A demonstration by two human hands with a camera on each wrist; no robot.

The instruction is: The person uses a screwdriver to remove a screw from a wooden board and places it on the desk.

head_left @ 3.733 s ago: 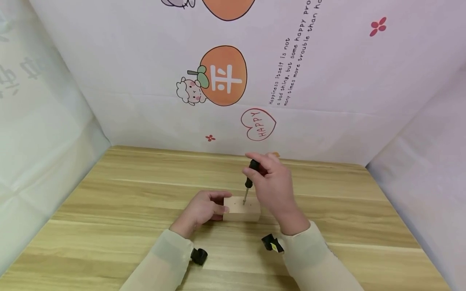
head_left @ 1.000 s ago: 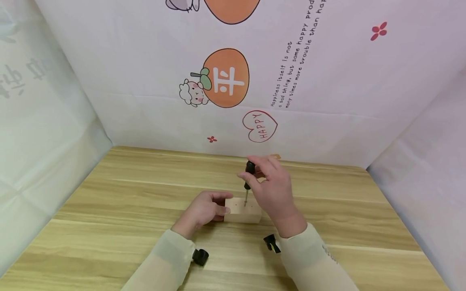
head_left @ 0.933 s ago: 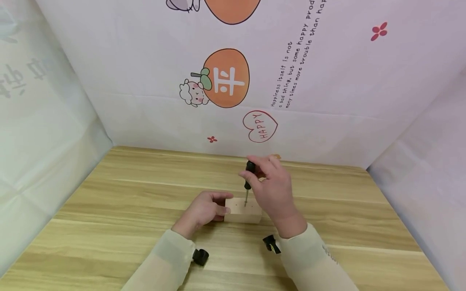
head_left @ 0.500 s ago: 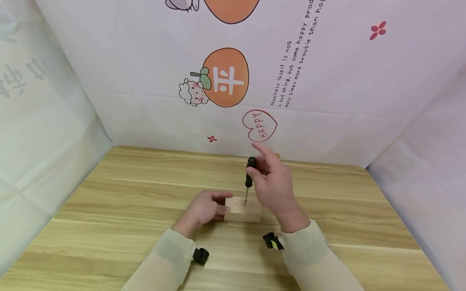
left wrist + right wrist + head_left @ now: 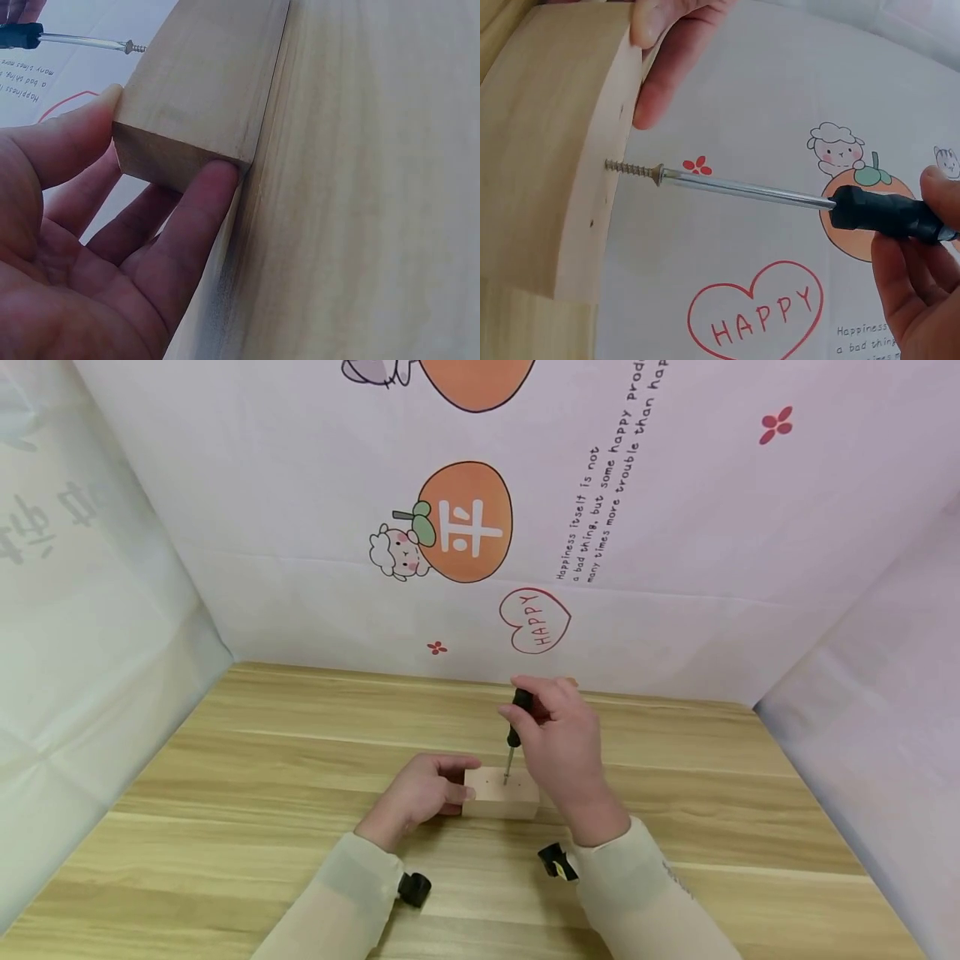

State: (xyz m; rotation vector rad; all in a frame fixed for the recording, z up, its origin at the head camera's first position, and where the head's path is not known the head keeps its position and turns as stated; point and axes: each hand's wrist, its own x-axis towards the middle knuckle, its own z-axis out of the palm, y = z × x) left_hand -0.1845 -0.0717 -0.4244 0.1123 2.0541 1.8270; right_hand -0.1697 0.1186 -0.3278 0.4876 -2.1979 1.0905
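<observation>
A pale wooden block point(image 5: 501, 806) lies on the table, small holes in its top face. My left hand point(image 5: 422, 789) grips its left end, thumb on the top edge and fingers round the end face, as the left wrist view shows. In my right hand point(image 5: 567, 752) is a screwdriver point(image 5: 881, 213) with a black handle and a steel shaft, held between thumb and fingers. Its tip sits at the head of a screw point(image 5: 634, 169) that stands in the block's top face, much of its thread showing. The screwdriver leans slightly to the right in the head view.
The wood-grain table point(image 5: 285, 760) ends at a white printed cloth point(image 5: 300, 602) behind the block. More white cloth hangs at both sides. Black wrist mounts point(image 5: 413, 889) stick out from the sleeves.
My right fingers have opened off the handle top and closed on it again, the handle tilting slightly. The left hand and the block stay in place.
</observation>
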